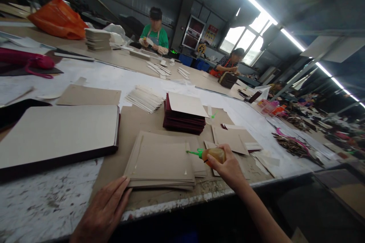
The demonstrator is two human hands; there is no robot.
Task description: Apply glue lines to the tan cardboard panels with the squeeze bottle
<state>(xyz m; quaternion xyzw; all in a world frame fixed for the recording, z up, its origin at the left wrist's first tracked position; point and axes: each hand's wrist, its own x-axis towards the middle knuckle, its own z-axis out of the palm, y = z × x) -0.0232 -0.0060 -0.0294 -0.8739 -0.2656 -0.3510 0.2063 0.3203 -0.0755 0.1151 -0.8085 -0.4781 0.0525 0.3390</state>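
Observation:
My left hand lies flat on the table edge, fingers stretched out, its tips against the near left corner of a stack of grey-brown card pieces. My right hand grips a small amber glue bottle with a green nozzle that points left at the stack's right edge. Behind the stack stands a pile of dark maroon pieces with a pale card on top.
A large board with a dark edge lies at the left. Fanned white cards and loose card pieces lie around. An orange bag sits far left. Two other people work at the far side of the long table.

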